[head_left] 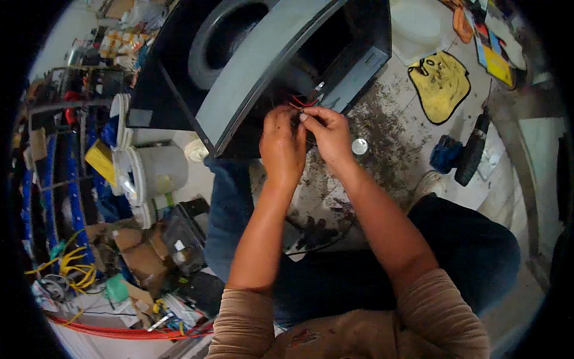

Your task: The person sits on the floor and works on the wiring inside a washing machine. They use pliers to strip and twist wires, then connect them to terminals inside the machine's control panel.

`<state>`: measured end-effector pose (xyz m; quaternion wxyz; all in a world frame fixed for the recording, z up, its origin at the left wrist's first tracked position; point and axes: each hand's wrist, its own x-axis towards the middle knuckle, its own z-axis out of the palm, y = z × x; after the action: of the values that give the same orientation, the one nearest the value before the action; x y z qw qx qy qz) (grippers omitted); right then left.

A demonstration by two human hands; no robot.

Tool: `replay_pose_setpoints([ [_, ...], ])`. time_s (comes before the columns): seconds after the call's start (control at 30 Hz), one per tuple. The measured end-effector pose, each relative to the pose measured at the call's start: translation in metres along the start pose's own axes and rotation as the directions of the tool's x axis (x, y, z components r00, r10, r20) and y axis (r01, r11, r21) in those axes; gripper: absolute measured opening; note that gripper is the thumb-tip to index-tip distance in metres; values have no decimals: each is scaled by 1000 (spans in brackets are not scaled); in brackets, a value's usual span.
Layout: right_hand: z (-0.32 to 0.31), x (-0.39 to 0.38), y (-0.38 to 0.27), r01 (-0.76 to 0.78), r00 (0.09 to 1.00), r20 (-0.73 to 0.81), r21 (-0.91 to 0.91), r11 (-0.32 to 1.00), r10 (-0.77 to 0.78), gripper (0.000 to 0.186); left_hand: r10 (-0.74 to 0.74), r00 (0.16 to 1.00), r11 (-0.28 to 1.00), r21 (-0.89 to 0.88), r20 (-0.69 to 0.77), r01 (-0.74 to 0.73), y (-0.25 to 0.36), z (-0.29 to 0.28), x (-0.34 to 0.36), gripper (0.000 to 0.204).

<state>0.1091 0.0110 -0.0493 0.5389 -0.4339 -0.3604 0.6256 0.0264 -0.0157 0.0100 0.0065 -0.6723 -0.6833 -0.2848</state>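
In front of me stands a black and grey metal appliance housing with a round opening, its kind not plain to see. Red wires come out of its dark inside and run down to my fingertips. My left hand is closed, its fingers curled at the wires. Thumb and forefinger of my right hand pinch at the same spot, touching the left fingers. The exact wire ends are hidden by the fingers. A small light connector sits just above the wires.
Dirt and debris cover the floor beside the housing, with a round white lid on it. At right lie a cordless drill and a yellow cloth. White buckets, cardboard and cables crowd the left.
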Motion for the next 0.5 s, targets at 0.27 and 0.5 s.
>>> replay_pose_setpoints([
  [0.27, -5, -4, -30, -5, 992, 122, -244, 970, 36, 18, 45, 997, 994, -95, -70, -52, -23, 14, -7, 15],
  [0.5, -23, 43, -81, -315, 783, 368, -460, 830, 501, 22, 51, 991, 987, -156, 124, -32, -40, 17, 0, 19],
])
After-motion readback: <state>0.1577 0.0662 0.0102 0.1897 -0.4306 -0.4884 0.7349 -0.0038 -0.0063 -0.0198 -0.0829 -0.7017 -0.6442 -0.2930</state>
